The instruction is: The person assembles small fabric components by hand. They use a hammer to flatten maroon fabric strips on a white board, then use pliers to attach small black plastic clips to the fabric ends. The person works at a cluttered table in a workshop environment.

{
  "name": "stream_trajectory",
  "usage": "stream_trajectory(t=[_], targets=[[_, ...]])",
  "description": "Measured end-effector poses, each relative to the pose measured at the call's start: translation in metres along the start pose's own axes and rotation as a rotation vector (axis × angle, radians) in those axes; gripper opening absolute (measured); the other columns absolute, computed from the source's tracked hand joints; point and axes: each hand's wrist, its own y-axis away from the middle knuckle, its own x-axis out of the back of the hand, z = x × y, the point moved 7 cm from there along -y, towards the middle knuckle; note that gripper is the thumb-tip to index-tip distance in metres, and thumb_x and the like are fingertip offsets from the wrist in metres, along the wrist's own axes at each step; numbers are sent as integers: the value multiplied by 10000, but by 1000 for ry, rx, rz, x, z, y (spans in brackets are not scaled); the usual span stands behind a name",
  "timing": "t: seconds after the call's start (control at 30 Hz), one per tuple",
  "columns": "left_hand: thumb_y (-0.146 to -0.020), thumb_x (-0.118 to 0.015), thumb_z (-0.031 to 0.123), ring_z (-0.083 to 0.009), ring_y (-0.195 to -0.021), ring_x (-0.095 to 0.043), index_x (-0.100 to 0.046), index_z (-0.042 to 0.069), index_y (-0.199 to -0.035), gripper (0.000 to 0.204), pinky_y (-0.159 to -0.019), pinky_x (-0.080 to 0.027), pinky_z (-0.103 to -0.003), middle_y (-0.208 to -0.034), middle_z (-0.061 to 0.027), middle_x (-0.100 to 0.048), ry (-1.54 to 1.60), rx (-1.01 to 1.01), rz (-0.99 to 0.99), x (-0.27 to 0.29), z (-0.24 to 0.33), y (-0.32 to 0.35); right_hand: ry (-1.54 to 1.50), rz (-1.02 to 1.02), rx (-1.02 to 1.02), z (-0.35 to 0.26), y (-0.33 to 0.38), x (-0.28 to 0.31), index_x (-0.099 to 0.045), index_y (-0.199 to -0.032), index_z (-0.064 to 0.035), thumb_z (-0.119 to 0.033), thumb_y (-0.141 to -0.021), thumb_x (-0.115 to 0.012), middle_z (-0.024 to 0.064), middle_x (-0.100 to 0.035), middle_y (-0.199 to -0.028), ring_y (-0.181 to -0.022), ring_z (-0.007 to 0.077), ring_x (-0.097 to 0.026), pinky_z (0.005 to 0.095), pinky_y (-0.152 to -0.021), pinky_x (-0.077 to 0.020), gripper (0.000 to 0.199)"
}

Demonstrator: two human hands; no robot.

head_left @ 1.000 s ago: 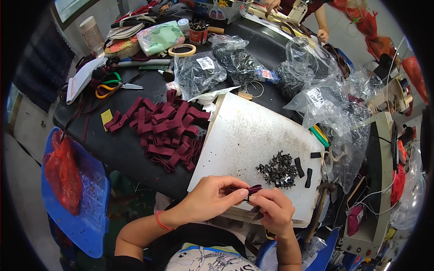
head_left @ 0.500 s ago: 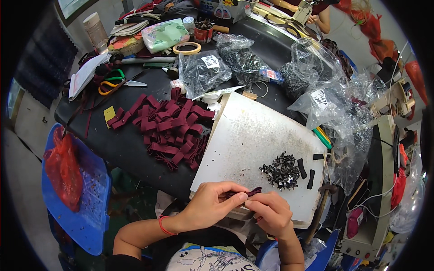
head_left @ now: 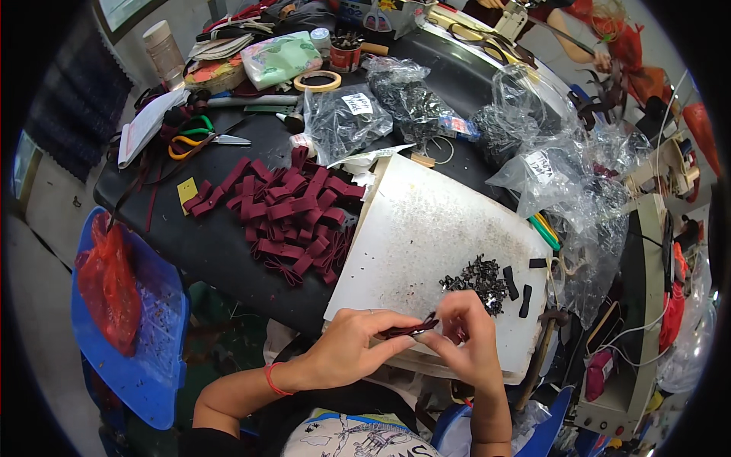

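Above the near edge of the white board (head_left: pixel 411 221), my left hand (head_left: pixel 354 343) pinches a dark maroon ribbon bow (head_left: pixel 403 330) between thumb and fingers. At the bow's right end my right hand (head_left: pixel 468 339) has its thumb against it, with the fingers raised and curled. A bit of maroon shows inside the right hand's curl; its shape is hard to make out. Just beyond that hand lies a heap of small black metal clips (head_left: pixel 481 278). Two short black ribbon pieces (head_left: pixel 525 301) rest to its right. A pile of maroon ribbon bows (head_left: pixel 293 209) covers the table left of the board.
Scissors (head_left: pixel 209 140), a tape roll (head_left: pixel 317 81) and clear plastic bags (head_left: pixel 346 118) sit along the back of the black table (head_left: pixel 205 244). A hammer (head_left: pixel 544 343) lies at the board's right edge. Left stands a blue chair (head_left: pixel 164 320) with a red bag. Another person's hand (head_left: pixel 601 61) shows far right.
My right hand has lifted its fingers and turned upward at the bow's end. The bow tilts up at its right. The other person's arm has swung right at the back.
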Motion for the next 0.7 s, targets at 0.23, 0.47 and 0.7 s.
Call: stream_trajectory(t=[0.23, 0.47, 0.7], targets=[[-865, -663, 40, -113, -935, -608, -597, -15, -1121, 270, -805, -511, -251, -1008, -64, -624, 409, 86, 92, -6, -27, -2, -595, -84, -431, 30, 8, -20, -617, -964, -30, -99, -826, -728, -54, -553, -709, -584, 9, -443, 180, -495, -324, 190], [-836, -682, -12, -102, -944, -578, -544, -7, -1059, 262, -830, -490, -250, -1011, -48, -578, 469, 120, 51, -4, -25, -2, -747, 11, -380, 30, 9, -29, -615, -955, -24, -95, -834, -711, -44, -558, -711, -581, 16, -456, 178, -497, -327, 170], [-832, -666, -27, -89, -903, -581, -551, -4, -1059, 256, -811, -488, -244, -982, -50, -590, 685, 49, -14, -12, -33, -6, -894, -25, -378, 33, 9, -42, -610, -940, -12, -112, -857, -683, -26, -546, -689, -562, 38, -457, 197, -470, -318, 150]])
